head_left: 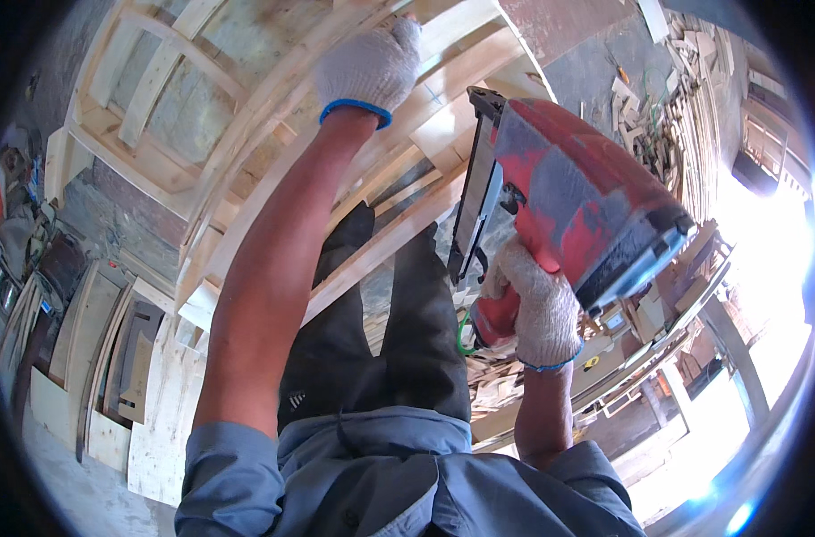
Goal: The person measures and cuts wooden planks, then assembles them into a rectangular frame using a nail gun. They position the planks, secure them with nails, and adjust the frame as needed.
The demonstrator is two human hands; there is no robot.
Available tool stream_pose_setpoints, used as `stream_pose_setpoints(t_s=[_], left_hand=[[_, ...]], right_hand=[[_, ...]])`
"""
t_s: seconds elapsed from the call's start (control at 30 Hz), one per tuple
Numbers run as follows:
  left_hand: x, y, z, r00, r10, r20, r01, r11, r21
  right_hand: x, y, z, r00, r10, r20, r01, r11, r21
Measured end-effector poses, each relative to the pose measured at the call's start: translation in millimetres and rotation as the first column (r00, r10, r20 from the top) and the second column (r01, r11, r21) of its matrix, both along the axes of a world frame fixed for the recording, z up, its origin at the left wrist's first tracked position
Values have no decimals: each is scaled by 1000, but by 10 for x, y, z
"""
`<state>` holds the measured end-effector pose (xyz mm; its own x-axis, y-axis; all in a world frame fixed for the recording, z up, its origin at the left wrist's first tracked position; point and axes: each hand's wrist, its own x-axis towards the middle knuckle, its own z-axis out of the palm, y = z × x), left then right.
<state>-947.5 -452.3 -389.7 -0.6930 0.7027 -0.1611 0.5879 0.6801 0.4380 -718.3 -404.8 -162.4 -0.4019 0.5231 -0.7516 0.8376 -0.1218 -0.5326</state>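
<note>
A white knit glove with a blue cuff covers my left hand [370,70], which reaches far forward. Its fingers are curled over a pale board of the wooden frame [273,85], with the fingertips partly hidden. In my gloved right hand [542,309] is a worn red and grey nail gun [573,170], gripped by its handle. The gun is raised to the right of the frame, its dark nose pointing forward and its long magazine on the left side. A green air hose [464,333] shows by the handle's lower end.
Wood offcuts and long strips [685,107] are heaped on the floor at the far right. Curved boards and panels [103,358] lean at the left. Part of the frame crosses in front of my legs. More timber [658,358] lies at the right, beside bright glare.
</note>
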Motion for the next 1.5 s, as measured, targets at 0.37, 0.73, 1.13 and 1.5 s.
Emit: stream_pose_setpoints(t_s=[0.37, 0.73, 1.13, 1.5], left_hand=[[100, 22, -25, 992, 38, -119, -19, 988, 155], [118, 52, 33, 989, 46, -138, -27, 990, 137], [43, 45, 109, 997, 37, 67, -42, 997, 66], [43, -419, 229, 964, 152, 218, -153, 988, -13]], right_hand=[[-167, 89, -84, 980, -156, 126, 158, 987, -13], [-73, -97, -63, 990, -47, 136, 65, 989, -135], [-13, -141, -205, 995, -87, 38, 91, 990, -106], [47, -45, -248, 995, -80, -52, 68, 978, -197]])
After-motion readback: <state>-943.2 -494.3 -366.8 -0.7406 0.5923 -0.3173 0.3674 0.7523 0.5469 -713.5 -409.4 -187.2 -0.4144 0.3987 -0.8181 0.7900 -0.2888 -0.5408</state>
